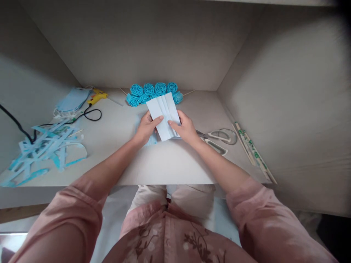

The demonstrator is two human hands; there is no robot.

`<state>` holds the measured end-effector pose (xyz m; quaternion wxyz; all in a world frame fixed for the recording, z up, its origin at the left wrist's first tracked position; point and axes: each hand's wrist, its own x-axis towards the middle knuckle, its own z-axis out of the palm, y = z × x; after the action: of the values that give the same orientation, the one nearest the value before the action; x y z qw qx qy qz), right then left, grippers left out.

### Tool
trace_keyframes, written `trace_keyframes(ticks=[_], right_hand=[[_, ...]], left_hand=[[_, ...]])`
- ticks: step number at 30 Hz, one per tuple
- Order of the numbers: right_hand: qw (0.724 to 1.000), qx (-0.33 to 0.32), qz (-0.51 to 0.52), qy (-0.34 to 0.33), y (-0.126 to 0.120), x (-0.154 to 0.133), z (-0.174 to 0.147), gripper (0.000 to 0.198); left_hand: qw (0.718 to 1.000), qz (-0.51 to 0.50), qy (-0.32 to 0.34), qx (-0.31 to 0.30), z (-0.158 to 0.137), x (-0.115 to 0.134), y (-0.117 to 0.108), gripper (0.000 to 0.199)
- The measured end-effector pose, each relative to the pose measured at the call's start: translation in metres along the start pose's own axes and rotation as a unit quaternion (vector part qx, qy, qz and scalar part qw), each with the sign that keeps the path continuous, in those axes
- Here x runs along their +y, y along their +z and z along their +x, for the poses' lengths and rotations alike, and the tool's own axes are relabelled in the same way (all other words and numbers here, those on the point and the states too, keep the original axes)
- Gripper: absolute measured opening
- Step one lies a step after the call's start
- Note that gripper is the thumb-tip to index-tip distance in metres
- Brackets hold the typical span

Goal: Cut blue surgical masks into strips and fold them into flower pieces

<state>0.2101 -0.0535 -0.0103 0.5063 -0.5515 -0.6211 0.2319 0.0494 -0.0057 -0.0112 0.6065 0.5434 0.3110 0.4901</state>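
Between my two hands is a pale blue pleated face mask sheet [164,116], lifted above the table with its folds running lengthwise. My left hand [146,128] grips its left edge, thumb on top and fingers behind. On the right edge my right hand [185,126] pinches it the same way. Under my left hand lies another light blue piece [151,140], partly hidden. Scissors [216,138] with white handles rest by my right wrist, their blades partly covered by my hand. Just behind the sheet sit several bright blue rolled flowers [160,88], some hidden by it.
A heap of cut blue and white strips [52,146] spreads over the left of the table [170,170]. Behind it are stacked blue masks [72,100] and a yellow glue gun [96,96] with a black cord. Thin wooden sticks [253,151] lie along the right wall.
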Motion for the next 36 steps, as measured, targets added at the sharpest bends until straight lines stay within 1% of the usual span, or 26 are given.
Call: trace_keyframes(ticks=[5, 8, 11, 14, 17, 20, 22, 24, 28, 29, 31, 33, 36], right_hand=[[0.999, -0.022, 0.025, -0.004, 0.000, -0.002, -0.003, 0.036], [0.997, -0.052, 0.053, -0.009, 0.002, 0.000, -0.005, 0.043], [0.992, -0.074, 0.100, -0.006, 0.003, 0.002, -0.005, 0.051], [0.984, -0.086, 0.154, 0.021, 0.003, 0.002, -0.005, 0.058], [0.980, -0.077, 0.183, 0.027, 0.002, 0.003, -0.002, 0.054], [0.978, -0.076, 0.191, 0.021, 0.002, 0.006, 0.000, 0.052], [0.978, -0.089, 0.187, 0.025, 0.004, 0.009, 0.000, 0.052], [0.981, -0.095, 0.165, 0.026, 0.005, 0.011, 0.000, 0.051], [0.991, -0.075, 0.114, 0.000, 0.006, 0.009, -0.001, 0.048], [0.992, -0.072, 0.105, -0.005, 0.005, 0.007, -0.002, 0.049], [0.994, -0.070, 0.087, -0.010, 0.004, 0.005, -0.003, 0.048], [0.994, -0.078, 0.072, -0.009, 0.004, 0.005, -0.004, 0.048], [0.994, -0.088, 0.064, -0.015, 0.004, 0.010, -0.003, 0.049]], left_hand=[[0.997, -0.023, -0.076, -0.023, 0.002, -0.004, -0.003, 0.046], [0.994, -0.038, -0.097, -0.037, 0.000, -0.002, -0.003, 0.047], [0.996, -0.055, -0.070, -0.022, -0.002, 0.000, -0.001, 0.051], [0.997, -0.075, -0.031, 0.017, -0.002, 0.001, 0.000, 0.053], [0.994, -0.092, -0.003, 0.060, 0.001, 0.002, -0.001, 0.049], [0.991, -0.109, 0.023, 0.073, 0.004, 0.004, -0.004, 0.046], [0.990, -0.114, 0.036, 0.069, 0.005, 0.005, -0.004, 0.044], [0.991, -0.116, 0.033, 0.059, 0.004, 0.004, -0.004, 0.044], [0.994, -0.110, -0.008, 0.002, 0.000, -0.001, -0.001, 0.045], [0.995, -0.102, -0.014, -0.002, -0.001, -0.003, 0.000, 0.046], [0.997, -0.079, -0.015, 0.014, -0.001, -0.008, -0.001, 0.047], [0.997, -0.059, -0.011, 0.046, 0.002, -0.011, -0.003, 0.046], [0.995, -0.051, -0.002, 0.083, 0.008, -0.013, -0.009, 0.042]])
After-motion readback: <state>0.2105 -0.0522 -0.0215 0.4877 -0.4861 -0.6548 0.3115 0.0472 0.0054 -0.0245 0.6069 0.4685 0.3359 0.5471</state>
